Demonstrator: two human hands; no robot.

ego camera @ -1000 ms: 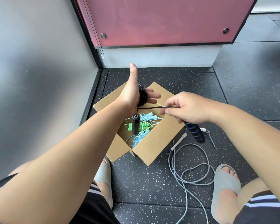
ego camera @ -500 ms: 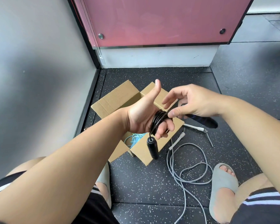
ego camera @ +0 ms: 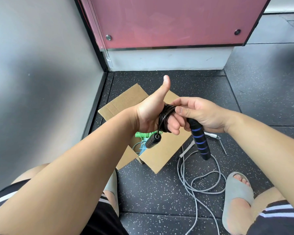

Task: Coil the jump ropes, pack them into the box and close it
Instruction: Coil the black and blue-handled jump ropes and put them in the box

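Observation:
A black jump rope is wound in a tight coil round the fingers of my left hand, whose thumb points up. One black handle dangles below that hand. My right hand pinches the coil with thumb and forefinger and grips the other handle, black with blue bands, which points down. Both hands hover over the open cardboard box on the floor. Inside it lie a green rope and a light blue rope, partly hidden by my arm.
A loose grey jump rope with white handles sprawls on the dark speckled floor right of the box. My feet in grey slides flank it. A grey wall stands at left, a pink panel behind.
The last straight stretch of black rope has been wound onto my left hand. My right hand has closed in against the coil, and the banded handle now hangs downward.

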